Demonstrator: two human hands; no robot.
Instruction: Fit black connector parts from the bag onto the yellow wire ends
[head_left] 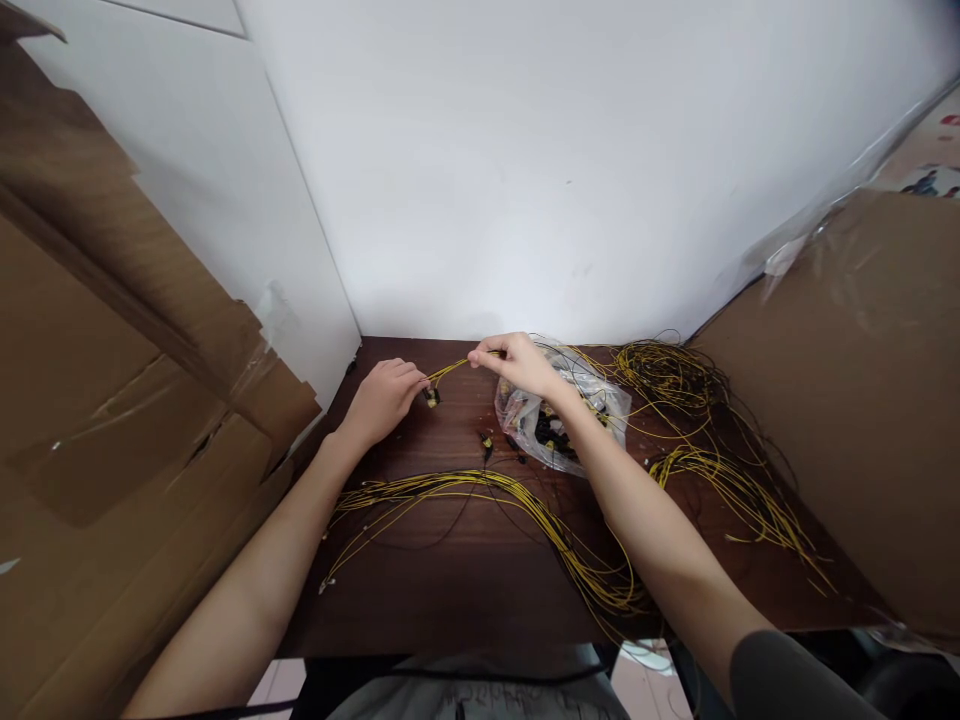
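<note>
Thin yellow wires stretch between my two hands above the back of the dark wooden table. My left hand pinches their left end, where a small black and yellow part hangs below the fingertips. My right hand is closed on the wires farther along, thumb against fingers. Under my right wrist lies a clear plastic bag with small black and yellow parts in it. A similar small part rests on the table between my hands. What kind of part these are is too small to tell.
A long bundle of yellow and black wires curves across the front of the table. A tangled wire coil and another wire bundle lie at right. Cardboard stands left, a cardboard box right, a white wall behind.
</note>
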